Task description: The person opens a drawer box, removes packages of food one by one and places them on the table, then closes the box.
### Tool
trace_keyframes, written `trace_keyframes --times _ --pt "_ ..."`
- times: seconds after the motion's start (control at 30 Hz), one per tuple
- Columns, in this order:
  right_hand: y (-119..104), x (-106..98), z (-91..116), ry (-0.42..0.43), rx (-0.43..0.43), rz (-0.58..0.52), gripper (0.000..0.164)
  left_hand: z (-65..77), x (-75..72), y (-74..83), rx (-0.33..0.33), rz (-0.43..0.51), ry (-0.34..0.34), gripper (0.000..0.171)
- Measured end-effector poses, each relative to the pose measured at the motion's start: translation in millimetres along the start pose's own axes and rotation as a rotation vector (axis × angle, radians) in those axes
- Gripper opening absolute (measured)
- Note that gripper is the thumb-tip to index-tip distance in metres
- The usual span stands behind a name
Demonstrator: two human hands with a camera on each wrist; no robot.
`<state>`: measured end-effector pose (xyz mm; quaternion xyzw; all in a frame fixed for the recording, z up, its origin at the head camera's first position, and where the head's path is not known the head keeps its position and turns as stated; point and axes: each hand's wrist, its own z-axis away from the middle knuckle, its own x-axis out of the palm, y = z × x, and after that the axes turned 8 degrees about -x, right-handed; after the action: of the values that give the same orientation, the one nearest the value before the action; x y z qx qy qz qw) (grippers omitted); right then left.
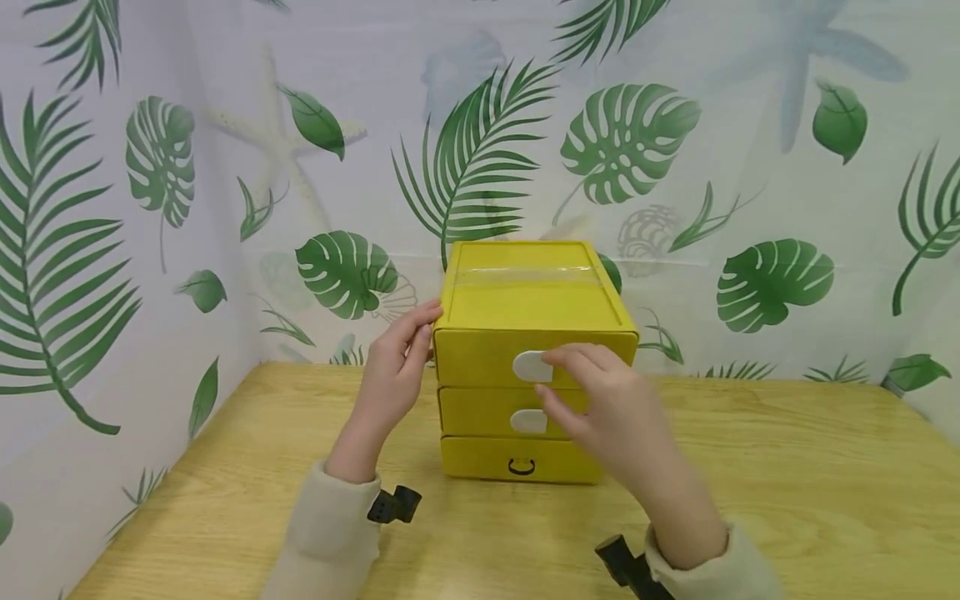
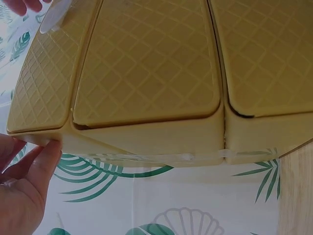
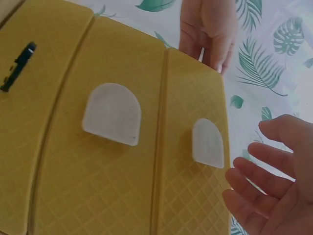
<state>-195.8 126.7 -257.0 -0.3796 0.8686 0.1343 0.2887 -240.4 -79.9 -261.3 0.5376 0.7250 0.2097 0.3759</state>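
A yellow three-drawer box (image 1: 536, 304) stands on the table, its drawers closed. My left hand (image 1: 396, 357) rests against the upper left side of the box, fingertips at its top edge; the left wrist view shows the same hand (image 2: 27, 178) at the box's corner. In front of the top drawer, my right hand (image 1: 611, 408) reaches toward its white tab handle (image 1: 531, 366). Seen from the right wrist, this hand (image 3: 274, 183) has spread, loosely bent fingers beside the tab (image 3: 208, 143), with nothing held.
A second white tab (image 1: 528, 422) is on the middle drawer, and a small black handle (image 1: 521, 467) on the bottom one. Clear tape (image 1: 525, 274) crosses the box top. The wooden table (image 1: 780, 467) meets a leaf-patterned backdrop (image 1: 510, 50) behind the box.
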Motion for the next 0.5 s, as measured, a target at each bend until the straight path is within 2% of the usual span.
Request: trace_keyframes --times 0.2,0.5 --pt "0 11 0 0.031 -0.064 0.038 0.026 0.9 -0.2 -0.1 0.006 0.008 -0.007 0.025" --pt "4 22 3 0.032 -0.112 0.082 0.032 -0.4 1.2 -8.1 0.046 -0.006 -0.001 0.026"
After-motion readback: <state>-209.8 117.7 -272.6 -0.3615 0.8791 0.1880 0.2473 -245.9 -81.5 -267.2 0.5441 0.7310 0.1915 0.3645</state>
